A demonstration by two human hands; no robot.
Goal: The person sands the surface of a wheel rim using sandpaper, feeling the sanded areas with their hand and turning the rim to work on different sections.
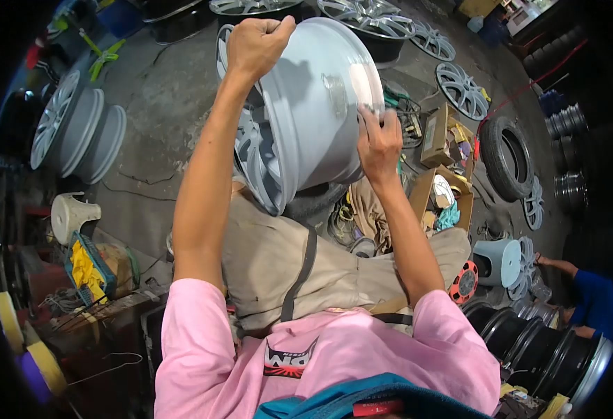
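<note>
A large grey wheel rim (306, 105) stands tilted in front of my knees, its spoked face turned to the left. My left hand (259, 45) is at the rim's upper left edge, its fingers curled; what they may hold is hidden. On the right edge of the barrel, the fingertips of my right hand (379, 143) touch the surface just below a pale, whitish patch (365, 85). A rough, duller patch (334, 96) shows on the barrel to the left of that hand.
Cardboard boxes (418, 197) with supplies stand to the right, near a black tyre (506, 159). More grey rims (86, 136) stand at the left. A blue stool (498, 262) is at the right, and beyond it a person in blue (596, 300) reaches towards a rim.
</note>
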